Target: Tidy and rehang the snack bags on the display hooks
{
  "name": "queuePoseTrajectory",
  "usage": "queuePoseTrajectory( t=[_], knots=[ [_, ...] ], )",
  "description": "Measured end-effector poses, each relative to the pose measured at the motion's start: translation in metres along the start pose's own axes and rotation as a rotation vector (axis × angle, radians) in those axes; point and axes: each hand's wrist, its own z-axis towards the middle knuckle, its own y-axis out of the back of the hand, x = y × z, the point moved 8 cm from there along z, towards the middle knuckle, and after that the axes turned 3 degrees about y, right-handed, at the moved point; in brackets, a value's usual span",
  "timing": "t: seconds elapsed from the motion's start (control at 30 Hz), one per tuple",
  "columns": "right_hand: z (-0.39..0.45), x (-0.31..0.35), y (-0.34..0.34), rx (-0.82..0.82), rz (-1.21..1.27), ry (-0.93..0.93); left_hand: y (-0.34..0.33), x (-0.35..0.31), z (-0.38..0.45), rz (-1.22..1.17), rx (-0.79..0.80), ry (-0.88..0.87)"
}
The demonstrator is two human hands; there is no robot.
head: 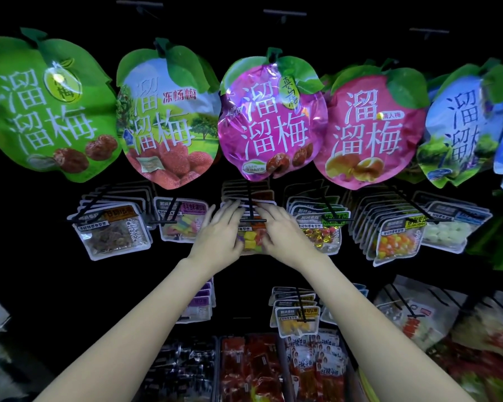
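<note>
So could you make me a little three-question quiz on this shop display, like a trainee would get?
1. True or false: both hands are on the same small bag of coloured sweets in the middle row.
2. Which big bag hangs straight above that small bag? A) green bag B) shiny purple bag C) blue bag
3. Fill in: the left hand and right hand sit either side of a black ____ that the small bags hang from.

Key
1. True.
2. B, the shiny purple bag; the green bag is far left and the blue bag far right.
3. Hook.
</note>
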Motion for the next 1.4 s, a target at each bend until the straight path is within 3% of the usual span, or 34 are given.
queuePoseTrajectory(
  t=[0.33,0.5,0.7,1.1,1.4],
  knots=[
    [0.013,-0.005,0.0,0.112,-0.024,-0.11,-0.007,0.005,0.017,0.071,0.127,0.067],
    [0.016,-0.004,0.001,0.127,-0.005,-0.134,-0.004,0.003,0.019,0.069,0.1,0.077],
    [-0.009,-0.002,0.005,-0.01,0.059,-0.04,0.007,0.003,-0.011,-0.026,-0.05,-0.008],
    [-0.026,0.006,0.004,-0.008,0.12,-0.032,0.001,0.0,-0.022,0.017,-0.015,-0.064],
    [-0.02,0.005,0.006,-0.017,0.197,-0.132,0.011,0.005,-0.004,-0.08,-0.038,0.133]
  ],
)
